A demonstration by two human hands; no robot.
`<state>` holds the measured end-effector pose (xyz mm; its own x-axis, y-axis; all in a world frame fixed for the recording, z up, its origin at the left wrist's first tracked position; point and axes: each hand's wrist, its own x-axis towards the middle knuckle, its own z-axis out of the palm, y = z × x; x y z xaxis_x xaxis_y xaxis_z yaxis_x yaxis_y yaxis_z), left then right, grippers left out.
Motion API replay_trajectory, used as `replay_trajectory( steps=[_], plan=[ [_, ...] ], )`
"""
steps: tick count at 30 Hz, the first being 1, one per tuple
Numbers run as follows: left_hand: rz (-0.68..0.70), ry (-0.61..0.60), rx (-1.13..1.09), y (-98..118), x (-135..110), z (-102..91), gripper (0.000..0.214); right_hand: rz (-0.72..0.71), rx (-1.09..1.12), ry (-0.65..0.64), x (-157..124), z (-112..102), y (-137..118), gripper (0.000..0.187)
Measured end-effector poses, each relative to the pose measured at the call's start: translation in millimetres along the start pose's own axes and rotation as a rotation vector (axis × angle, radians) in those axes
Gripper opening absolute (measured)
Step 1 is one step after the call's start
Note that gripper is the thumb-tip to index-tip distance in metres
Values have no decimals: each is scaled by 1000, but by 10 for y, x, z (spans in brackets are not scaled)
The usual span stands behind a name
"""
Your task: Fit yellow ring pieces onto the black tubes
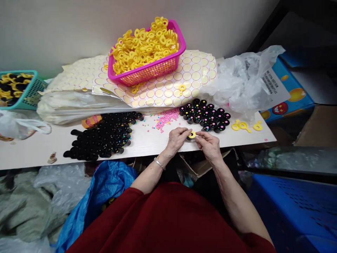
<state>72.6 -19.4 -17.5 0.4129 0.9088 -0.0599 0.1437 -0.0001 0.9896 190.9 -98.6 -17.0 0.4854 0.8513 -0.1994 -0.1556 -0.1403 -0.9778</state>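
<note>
At the table's front edge, my left hand (pixel 177 140) is closed, thumb and fingers pressed at the left side of a yellow ring-shaped cap (pixel 193 134) with a dark centre. My right hand (pixel 209 144) pinches the cap's right side. A small black cup shows partly under the cap; the fingers hide the rest. Just behind my hands stand several black cups (pixel 204 114) with pink, blue and yellow candies in them. Pink candies (pixel 165 118) lie scattered left of these cups. A larger cluster of black cups (pixel 101 137) spreads further left.
A pink basket (pixel 147 74) heaped with yellow caps stands on circle-printed sheets (pixel 202 68) at the back. Loose yellow caps (pixel 243 125) lie at right, near a clear plastic bag (pixel 234 77) and a blue box (pixel 286 89). A teal basket (pixel 34 91) is far left.
</note>
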Motion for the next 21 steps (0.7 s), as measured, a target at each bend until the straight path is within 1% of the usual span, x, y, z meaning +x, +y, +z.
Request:
replay_trajectory(
  steps=[4, 9, 14, 18, 21],
  plan=[
    [8, -5, 39, -15, 29, 22, 14, 16, -7, -15, 15, 29, 26, 28],
    [39, 15, 55, 4, 39, 18, 13, 13, -17, 6, 45, 69, 39, 30],
    [43, 27, 54, 14, 41, 35, 11, 5, -97, 26, 112, 122, 80, 41],
    [-10, 57, -1, -25, 49, 94, 14, 31, -123, 51, 150, 162, 101, 42],
    [-81, 106, -65, -60, 47, 150, 17, 111, -73, 54, 144, 194, 78, 38]
  ],
)
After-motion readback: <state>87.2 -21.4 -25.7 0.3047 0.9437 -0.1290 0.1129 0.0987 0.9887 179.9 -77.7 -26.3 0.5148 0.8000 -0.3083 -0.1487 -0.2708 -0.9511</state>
